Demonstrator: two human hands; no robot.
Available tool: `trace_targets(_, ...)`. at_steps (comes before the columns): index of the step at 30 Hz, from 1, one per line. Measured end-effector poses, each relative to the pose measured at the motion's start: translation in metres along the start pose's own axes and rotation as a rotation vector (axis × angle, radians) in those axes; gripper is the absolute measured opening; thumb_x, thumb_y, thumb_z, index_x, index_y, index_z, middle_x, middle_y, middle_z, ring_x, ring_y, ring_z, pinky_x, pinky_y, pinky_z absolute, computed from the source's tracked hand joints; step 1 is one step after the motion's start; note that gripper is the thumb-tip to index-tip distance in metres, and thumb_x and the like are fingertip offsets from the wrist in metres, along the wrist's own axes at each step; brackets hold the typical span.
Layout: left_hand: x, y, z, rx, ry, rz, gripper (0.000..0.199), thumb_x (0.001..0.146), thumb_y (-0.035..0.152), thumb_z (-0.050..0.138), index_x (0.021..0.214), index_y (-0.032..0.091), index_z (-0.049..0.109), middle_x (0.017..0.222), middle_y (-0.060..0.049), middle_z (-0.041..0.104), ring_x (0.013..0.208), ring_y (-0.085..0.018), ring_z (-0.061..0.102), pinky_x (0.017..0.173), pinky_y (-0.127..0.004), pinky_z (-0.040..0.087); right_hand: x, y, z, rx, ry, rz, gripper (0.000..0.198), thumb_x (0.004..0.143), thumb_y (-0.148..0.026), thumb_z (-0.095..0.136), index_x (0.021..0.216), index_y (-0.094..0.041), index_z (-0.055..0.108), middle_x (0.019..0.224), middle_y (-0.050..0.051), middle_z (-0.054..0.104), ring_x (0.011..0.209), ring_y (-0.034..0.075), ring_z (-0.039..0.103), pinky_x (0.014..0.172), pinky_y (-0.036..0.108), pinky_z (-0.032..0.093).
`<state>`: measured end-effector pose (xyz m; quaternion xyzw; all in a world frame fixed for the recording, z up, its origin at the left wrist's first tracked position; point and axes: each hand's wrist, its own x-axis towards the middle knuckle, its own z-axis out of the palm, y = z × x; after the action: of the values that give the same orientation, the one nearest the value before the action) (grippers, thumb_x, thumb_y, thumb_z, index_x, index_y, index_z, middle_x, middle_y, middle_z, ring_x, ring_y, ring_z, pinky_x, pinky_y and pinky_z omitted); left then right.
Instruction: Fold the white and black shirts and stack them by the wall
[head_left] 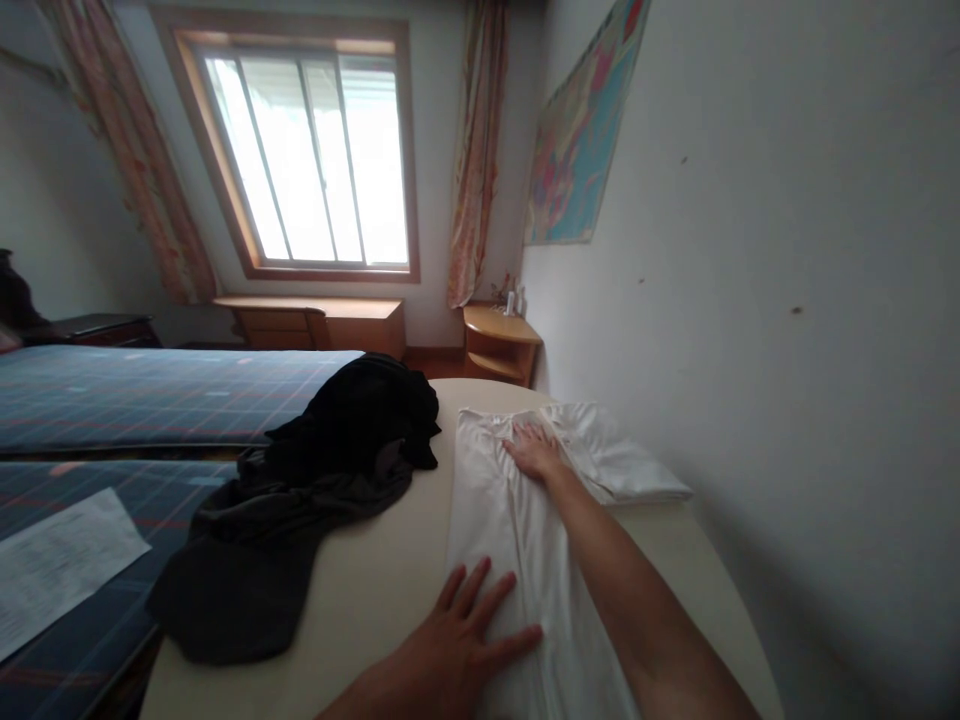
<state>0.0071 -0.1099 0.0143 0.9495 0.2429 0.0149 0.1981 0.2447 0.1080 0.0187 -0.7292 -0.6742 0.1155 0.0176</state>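
Note:
White trousers [480, 510] lie lengthwise on a round cream table [375, 590], the gathered waistband at the far end. My right hand [534, 450] rests flat near that waistband with its fingers spread. Closer to me, my left hand [469, 640] is spread over the lower part of the trousers, fingers apart; whether its palm presses down I cannot tell. Neither hand grips anything. Another folded white garment [615, 460] lies just right of the waistband, partly hidden by my right hand and forearm.
A heap of black and dark grey clothes [300, 500] covers the table's left side. Beyond it stands a bed with a blue plaid cover [150, 400], and a printed paper sheet [67, 560] lies on it. A wall [787, 400] runs close along the right; a corner shelf [499, 325] stands behind.

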Motion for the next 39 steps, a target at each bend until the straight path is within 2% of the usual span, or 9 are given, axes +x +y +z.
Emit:
trace_targets(4,-0.004,0.004,-0.016,-0.036,0.010,-0.010,0.080,0.085,0.063,0.063,0.154,0.042,0.028,0.166,-0.008,0.005,0.147,-0.048,0.003,0.113,-0.073,0.013,-0.007,-0.008,-0.001,-0.012,0.064,-0.033,0.071,0.100,-0.058,0.012,0.159,-0.019,0.018,0.167,0.008,0.008,0.152,0.028,0.003,0.120,0.050,-0.001)
trace_targets(8,-0.009,0.009,-0.023,-0.041,0.015,-0.029,0.081,0.084,0.059,0.066,0.153,0.043,0.028,0.166,-0.006,0.006,0.148,-0.046,0.003,0.115,-0.070,0.012,-0.044,-0.022,-0.004,0.005,0.104,-0.103,0.068,0.100,-0.058,0.016,0.157,-0.023,0.025,0.166,0.009,0.013,0.151,0.029,0.011,0.119,0.048,0.010)
trace_targets(10,-0.011,0.010,-0.023,-0.032,0.035,-0.022,0.082,0.083,0.056,0.069,0.153,0.043,0.027,0.166,-0.006,0.005,0.148,-0.045,0.004,0.115,-0.069,0.012,-0.071,-0.027,0.000,0.015,0.045,-0.168,0.068,0.098,-0.063,0.021,0.158,-0.030,0.020,0.167,0.008,0.009,0.151,0.034,0.010,0.117,0.053,0.014)
trace_targets(15,-0.010,0.011,-0.021,-0.029,0.040,-0.026,0.086,0.080,0.052,0.073,0.153,0.040,0.030,0.166,-0.007,0.006,0.148,-0.045,0.009,0.116,-0.068,0.013,-0.118,-0.034,0.020,0.003,-0.093,-0.268,0.067,0.096,-0.068,0.022,0.157,-0.040,0.015,0.167,0.006,0.004,0.150,0.043,-0.001,0.112,0.068,0.007)
trace_targets(18,-0.006,0.007,-0.023,-0.032,0.057,-0.087,0.083,0.080,0.050,0.072,0.152,0.037,0.033,0.165,-0.009,0.014,0.148,-0.042,0.012,0.117,-0.065,0.016,-0.111,-0.037,0.024,0.010,-0.089,-0.240,0.068,0.096,-0.068,0.020,0.157,-0.040,0.013,0.167,0.005,0.001,0.150,0.042,-0.006,0.113,0.067,0.000)
trace_targets(23,0.000,-0.011,-0.029,0.005,0.186,-0.219,0.060,0.091,0.038,0.061,0.148,0.029,0.043,0.160,-0.008,0.032,0.149,-0.031,0.023,0.121,-0.055,0.018,-0.064,-0.044,0.013,-0.001,-0.080,-0.191,0.068,0.096,-0.067,0.019,0.157,-0.039,0.012,0.167,0.004,-0.001,0.151,0.038,-0.005,0.114,0.064,-0.001)
trace_targets(30,-0.003,-0.034,-0.023,0.045,0.287,-0.267,0.060,0.093,0.036,0.057,0.149,0.029,0.040,0.159,-0.005,0.035,0.148,-0.026,0.028,0.122,-0.051,0.018,-0.038,-0.053,0.003,-0.023,0.098,-0.173,0.062,0.100,-0.060,0.016,0.156,-0.035,0.025,0.167,0.003,0.011,0.152,0.034,0.003,0.117,0.058,-0.004)
trace_targets(34,-0.006,-0.037,-0.020,0.034,0.256,-0.269,0.063,0.092,0.038,0.057,0.152,0.028,0.037,0.160,-0.007,0.033,0.149,-0.027,0.025,0.121,-0.051,0.018,-0.071,-0.049,0.006,-0.007,0.094,-0.158,0.068,0.099,-0.062,0.014,0.156,-0.027,0.028,0.166,0.006,0.011,0.152,0.033,0.005,0.118,0.058,0.002)
trace_targets(39,-0.008,-0.031,-0.018,0.070,0.235,-0.259,0.063,0.093,0.041,0.056,0.152,0.028,0.036,0.163,-0.009,0.025,0.151,-0.030,0.018,0.121,-0.053,0.017,-0.153,-0.025,0.012,-0.015,0.061,-0.227,0.074,0.099,-0.062,0.016,0.157,-0.017,0.025,0.164,0.011,0.018,0.152,0.032,0.011,0.120,0.056,0.010)
